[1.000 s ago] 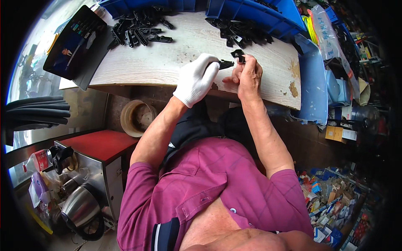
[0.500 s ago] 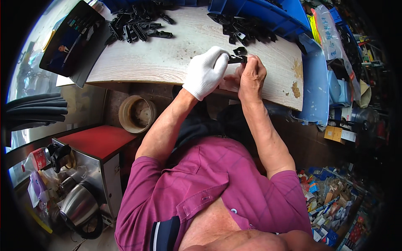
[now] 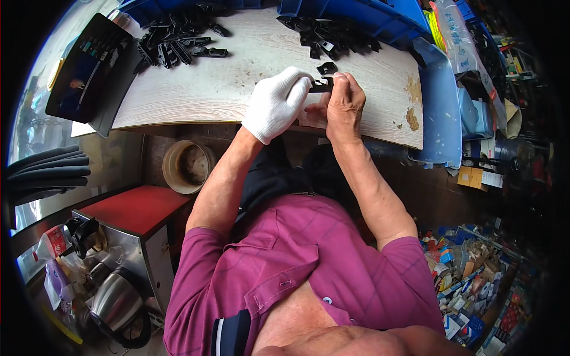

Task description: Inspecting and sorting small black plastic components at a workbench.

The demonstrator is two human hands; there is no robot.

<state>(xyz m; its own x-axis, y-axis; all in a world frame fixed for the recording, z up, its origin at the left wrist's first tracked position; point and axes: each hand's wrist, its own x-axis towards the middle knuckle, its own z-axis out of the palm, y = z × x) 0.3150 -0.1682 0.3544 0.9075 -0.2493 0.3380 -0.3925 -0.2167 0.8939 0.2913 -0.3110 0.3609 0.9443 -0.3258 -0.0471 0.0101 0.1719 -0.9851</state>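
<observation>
Above the front part of the table (image 3: pixel 196 98), both of my hands grip one small black plastic part (image 3: pixel 321 86). My left hand (image 3: pixel 276 104), in a white knitted glove, is closed round its left end. The bare fingers of my right hand (image 3: pixel 345 107) pinch its right end. Just beyond my hands, a small loose black piece (image 3: pixel 327 68) lies on the table. A pile of long black plastic parts (image 3: pixel 178 44) sits at the back left, and another heap of black pieces (image 3: pixel 326 37) at the back right. My fingers hide much of the held part.
Blue bins (image 3: pixel 356 15) line the table's back edge. A pale blue tray (image 3: pixel 440 113) stands against its right end. At the left is a tablet (image 3: pixel 86 68) on a stand. Below are a round bucket (image 3: pixel 189 166), a red-topped cabinet (image 3: pixel 133 204) and a steel kettle (image 3: pixel 119 299).
The whole view has shifted slightly, so the table and hands appear farther left. The held black part seems a little turned between my fingers; both hands keep their grip.
</observation>
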